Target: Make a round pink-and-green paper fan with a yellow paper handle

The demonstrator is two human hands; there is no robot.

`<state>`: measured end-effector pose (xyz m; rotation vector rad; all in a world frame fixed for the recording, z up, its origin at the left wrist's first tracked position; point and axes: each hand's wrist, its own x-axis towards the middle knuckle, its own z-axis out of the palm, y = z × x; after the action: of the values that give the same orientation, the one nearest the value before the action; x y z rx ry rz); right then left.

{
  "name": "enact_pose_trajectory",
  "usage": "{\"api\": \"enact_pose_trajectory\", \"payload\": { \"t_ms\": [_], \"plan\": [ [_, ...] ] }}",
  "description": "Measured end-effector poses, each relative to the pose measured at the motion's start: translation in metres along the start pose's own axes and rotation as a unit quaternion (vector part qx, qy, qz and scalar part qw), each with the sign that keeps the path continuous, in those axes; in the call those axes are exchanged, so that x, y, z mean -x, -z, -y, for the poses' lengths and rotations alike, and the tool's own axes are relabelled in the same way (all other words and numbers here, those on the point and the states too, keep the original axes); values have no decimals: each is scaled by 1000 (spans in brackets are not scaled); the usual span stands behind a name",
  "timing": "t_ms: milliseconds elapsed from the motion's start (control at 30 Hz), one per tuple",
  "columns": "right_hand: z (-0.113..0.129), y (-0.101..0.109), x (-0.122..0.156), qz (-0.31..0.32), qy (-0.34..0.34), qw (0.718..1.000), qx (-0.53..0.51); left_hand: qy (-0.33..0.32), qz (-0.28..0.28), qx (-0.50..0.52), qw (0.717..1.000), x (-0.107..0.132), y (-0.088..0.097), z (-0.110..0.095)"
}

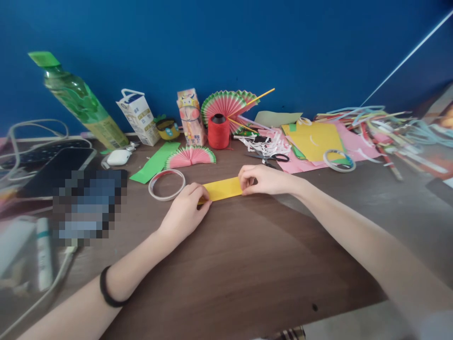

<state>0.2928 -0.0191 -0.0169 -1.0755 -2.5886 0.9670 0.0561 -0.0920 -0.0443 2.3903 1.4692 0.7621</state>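
A narrow strip of yellow paper [224,189] lies crosswise at the middle of the dark wooden desk [226,264]. My left hand [186,208] pinches its left end between thumb and fingers. At the other end my right hand [260,179] grips the strip, fingertips bent in and closed. Both ends of the paper are partly hidden by my fingers. Just left of my left hand lies a roll of tape [150,189]. Behind the strip sits a pleated watermelon-coloured paper fan [191,157], beside a green paper piece [153,165].
Along the blue wall stand a green bottle [85,104], a milk carton [141,120] and a red thread spool [218,133]. Scissors [281,157], yellow paper sheets [316,141] and another tape roll [339,169] lie at right. Phones and a white cable [58,278] occupy the left.
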Motion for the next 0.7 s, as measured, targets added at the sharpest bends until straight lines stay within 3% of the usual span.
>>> {"api": "enact_pose_trajectory", "payload": {
  "t_ms": [300, 700],
  "plan": [
    [-4, 1, 0, 9, 5, 1000, -6, 13, -11, 18, 1000, 0, 0, 0],
    [1, -6, -4, -36, -25, 998, 52, 12, -23, 8, 1000, -1, -1, 1]
  ]
}}
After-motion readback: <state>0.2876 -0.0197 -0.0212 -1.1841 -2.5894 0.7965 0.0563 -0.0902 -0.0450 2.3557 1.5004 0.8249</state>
